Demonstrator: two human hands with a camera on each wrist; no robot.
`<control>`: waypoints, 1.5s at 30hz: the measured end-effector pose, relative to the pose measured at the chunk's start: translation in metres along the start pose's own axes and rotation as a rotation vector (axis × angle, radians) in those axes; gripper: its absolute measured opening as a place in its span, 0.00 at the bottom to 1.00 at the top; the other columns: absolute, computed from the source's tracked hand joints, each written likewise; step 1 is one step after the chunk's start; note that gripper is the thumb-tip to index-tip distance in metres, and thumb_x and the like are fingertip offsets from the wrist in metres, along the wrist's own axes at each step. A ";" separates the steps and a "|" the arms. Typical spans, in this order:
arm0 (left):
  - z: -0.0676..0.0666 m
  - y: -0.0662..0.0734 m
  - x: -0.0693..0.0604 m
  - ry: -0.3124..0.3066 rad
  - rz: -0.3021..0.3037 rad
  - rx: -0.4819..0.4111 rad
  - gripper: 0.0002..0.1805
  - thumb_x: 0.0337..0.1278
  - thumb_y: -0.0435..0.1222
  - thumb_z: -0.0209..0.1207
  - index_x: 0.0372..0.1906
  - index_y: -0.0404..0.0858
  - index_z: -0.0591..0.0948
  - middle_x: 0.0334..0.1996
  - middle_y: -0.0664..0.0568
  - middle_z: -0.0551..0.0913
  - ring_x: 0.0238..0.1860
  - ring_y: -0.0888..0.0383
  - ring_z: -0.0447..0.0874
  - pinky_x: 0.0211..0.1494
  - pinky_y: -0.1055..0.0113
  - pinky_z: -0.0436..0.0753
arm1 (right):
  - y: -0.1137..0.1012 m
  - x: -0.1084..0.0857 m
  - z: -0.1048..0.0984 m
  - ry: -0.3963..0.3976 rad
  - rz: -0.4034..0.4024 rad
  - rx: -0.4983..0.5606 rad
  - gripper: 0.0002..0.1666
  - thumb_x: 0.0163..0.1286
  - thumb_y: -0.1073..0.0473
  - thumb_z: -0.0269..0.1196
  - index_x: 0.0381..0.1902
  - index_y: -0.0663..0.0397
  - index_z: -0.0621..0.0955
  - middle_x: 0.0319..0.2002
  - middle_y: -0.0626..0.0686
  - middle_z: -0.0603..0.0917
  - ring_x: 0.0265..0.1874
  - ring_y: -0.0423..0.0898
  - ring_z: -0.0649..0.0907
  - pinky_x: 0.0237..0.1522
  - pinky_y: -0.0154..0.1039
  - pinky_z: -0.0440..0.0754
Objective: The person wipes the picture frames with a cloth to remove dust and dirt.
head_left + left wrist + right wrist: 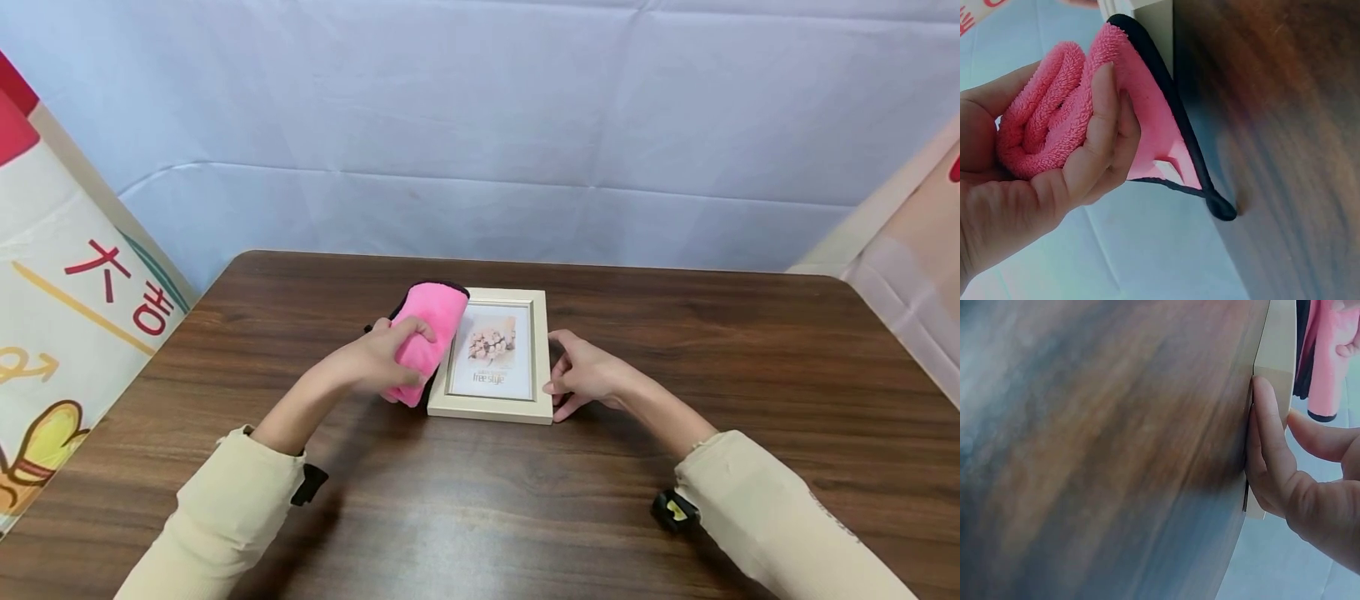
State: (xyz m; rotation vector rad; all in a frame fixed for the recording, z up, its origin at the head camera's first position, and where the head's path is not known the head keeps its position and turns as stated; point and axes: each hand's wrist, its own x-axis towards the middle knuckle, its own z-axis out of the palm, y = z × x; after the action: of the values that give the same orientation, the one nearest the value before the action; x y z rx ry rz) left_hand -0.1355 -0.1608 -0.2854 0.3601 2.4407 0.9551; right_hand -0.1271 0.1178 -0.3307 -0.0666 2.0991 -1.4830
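My left hand (375, 358) grips a folded pink cloth (438, 317) with black edging, which leans over the left side of a picture frame. In the left wrist view, the fingers curl around the fluffy rolled cloth (1054, 125), and one black-trimmed corner hangs loose with a small white tag (1166, 169). The cream picture frame (491, 410) lies flat, face up, with a floral print (491, 346) inside. At its right edge, my right hand (588, 371) holds the frame. From the right wrist, fingers (1272, 431) lie along the frame's side, with the thumb at its upper edge.
The dark brown wooden table (712, 358) extends around the frame on all sides. A pale cloth backdrop (480, 125) hangs behind it. At the left stands a printed white banner (67, 275) with red characters. Black straps (675, 510) show near both sleeves.
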 end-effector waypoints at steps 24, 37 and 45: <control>0.001 0.003 0.059 0.071 -0.097 0.038 0.26 0.47 0.25 0.56 0.53 0.42 0.65 0.55 0.35 0.51 0.26 0.50 0.75 0.29 0.60 0.85 | 0.001 0.000 0.001 0.000 0.003 -0.007 0.43 0.62 0.78 0.53 0.68 0.62 0.44 0.33 0.64 0.67 0.27 0.52 0.77 0.29 0.46 0.85; -0.007 0.000 0.074 0.081 -0.124 -0.045 0.26 0.50 0.26 0.56 0.55 0.43 0.64 0.56 0.35 0.49 0.25 0.51 0.76 0.33 0.58 0.85 | 0.001 0.001 0.001 0.000 0.001 -0.011 0.42 0.62 0.78 0.53 0.67 0.62 0.45 0.33 0.63 0.68 0.26 0.51 0.77 0.28 0.47 0.85; -0.007 -0.003 0.067 0.085 -0.103 -0.018 0.25 0.50 0.27 0.55 0.54 0.43 0.64 0.55 0.35 0.50 0.27 0.50 0.76 0.31 0.60 0.85 | 0.001 0.001 0.000 0.005 -0.003 -0.006 0.43 0.61 0.79 0.53 0.67 0.61 0.44 0.33 0.63 0.68 0.26 0.52 0.77 0.28 0.47 0.85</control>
State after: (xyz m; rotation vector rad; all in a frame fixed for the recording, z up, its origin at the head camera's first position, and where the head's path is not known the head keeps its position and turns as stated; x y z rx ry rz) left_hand -0.1960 -0.1392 -0.3067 0.1891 2.4989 0.9656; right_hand -0.1279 0.1183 -0.3323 -0.0682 2.1082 -1.4795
